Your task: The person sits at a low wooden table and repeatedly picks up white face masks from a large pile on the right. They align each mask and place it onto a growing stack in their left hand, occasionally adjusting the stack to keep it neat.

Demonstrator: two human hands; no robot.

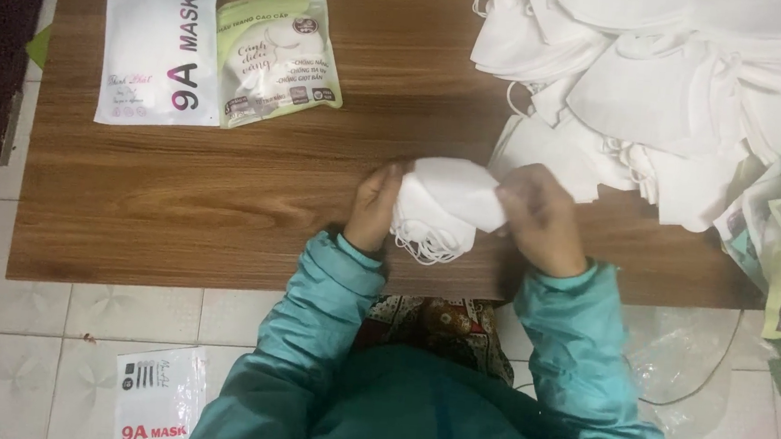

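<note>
Table (222, 205) under both hands. Mask pile (665, 93) up and right of right hand (541, 219). White pouch (161, 39) and green pouch (278, 54) up-left of left hand (375, 207). Mask stack (443, 205) between the hands: left grips its left edge, right clamps the right side, ear loops hanging below.

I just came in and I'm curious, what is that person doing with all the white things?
A person in a teal jacket sits at a wooden table and holds a small stack of white face masks between both hands, the left hand on one side and the right hand on the other. A big pile of loose masks lies at the table's far right. Two sealed packets, one white and one green, lie at the far left. Another packet lies on the tiled floor.
</note>
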